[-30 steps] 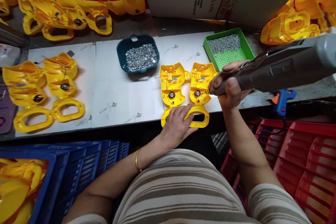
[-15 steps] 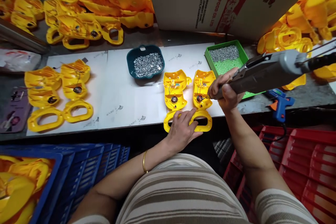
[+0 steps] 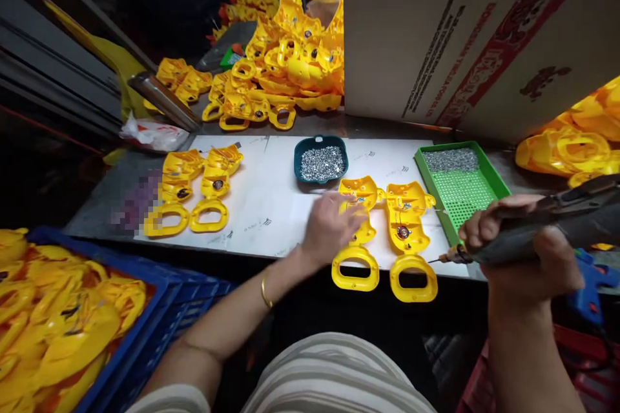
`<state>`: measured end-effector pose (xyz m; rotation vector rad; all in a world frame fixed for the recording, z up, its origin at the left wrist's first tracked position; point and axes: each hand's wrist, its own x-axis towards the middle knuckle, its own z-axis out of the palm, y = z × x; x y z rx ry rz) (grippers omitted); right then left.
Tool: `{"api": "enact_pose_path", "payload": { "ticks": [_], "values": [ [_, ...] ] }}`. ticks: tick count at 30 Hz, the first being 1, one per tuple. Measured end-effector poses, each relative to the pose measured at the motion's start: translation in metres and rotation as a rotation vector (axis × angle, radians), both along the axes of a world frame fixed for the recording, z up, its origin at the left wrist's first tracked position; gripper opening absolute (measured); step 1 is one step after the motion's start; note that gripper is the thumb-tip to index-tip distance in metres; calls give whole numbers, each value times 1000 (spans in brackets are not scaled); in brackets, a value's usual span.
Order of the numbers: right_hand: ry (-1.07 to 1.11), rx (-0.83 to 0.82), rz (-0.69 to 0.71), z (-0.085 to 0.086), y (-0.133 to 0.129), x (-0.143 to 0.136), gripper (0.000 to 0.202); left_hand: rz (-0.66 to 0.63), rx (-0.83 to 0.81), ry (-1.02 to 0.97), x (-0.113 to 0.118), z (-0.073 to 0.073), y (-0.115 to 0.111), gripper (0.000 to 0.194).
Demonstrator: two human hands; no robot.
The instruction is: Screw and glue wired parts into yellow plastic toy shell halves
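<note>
My left hand [image 3: 332, 229], somewhat blurred, is over the nearer-left yellow plastic shell half [image 3: 358, 190] and hides part of it. Its fingers look loosely stretched, and I see nothing held in them. A second yellow shell half [image 3: 404, 203] lies to the right, with wires and a round dark part inside. Each shell has a handle loop at the table's front edge. My right hand [image 3: 527, 258] is wrapped around a dark electric screwdriver [image 3: 581, 226]. The screwdriver's thin bit points left, close to the right handle loop [image 3: 414, 300].
A dark teal bowl of screws [image 3: 322, 164] and a green tray [image 3: 462, 193] with small metal pieces stand behind. Two more shells [image 3: 213, 187] lie at left. Piled shells [image 3: 295, 71], a cardboard box [image 3: 436, 45], a blue crate [image 3: 159, 297] and a blue glue gun [image 3: 588, 290] surround the workplace.
My left hand has left the handle loops and moved up over the left shell. The screwdriver has moved away from the right shell, lower and to the right. The view has turned left.
</note>
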<state>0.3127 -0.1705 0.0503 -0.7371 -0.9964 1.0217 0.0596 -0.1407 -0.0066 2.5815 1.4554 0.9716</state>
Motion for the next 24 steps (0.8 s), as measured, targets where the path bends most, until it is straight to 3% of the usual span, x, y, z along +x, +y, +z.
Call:
{"api": "enact_pose_path", "payload": {
  "ticks": [3, 4, 7, 12, 18, 24],
  "values": [
    [0, 23, 65, -3, -6, -3, 29, 253, -254, 201, -39, 7, 84, 33],
    [2, 34, 66, -6, -8, -6, 28, 246, -388, 311, -46, 9, 107, 36],
    [9, 61, 70, -17, -14, -12, 28, 117, -483, 385, -50, 8, 150, 32],
    [24, 5, 70, -33, -12, -9, 39, 70, -436, 405, -55, -2, 167, 35],
    [30, 14, 137, -36, -15, -7, 39, 99, -293, 441, -66, -12, 171, 46],
    [4, 0, 82, -34, -19, -10, 39, 32, -413, 406, -62, -13, 178, 39]
  ]
}}
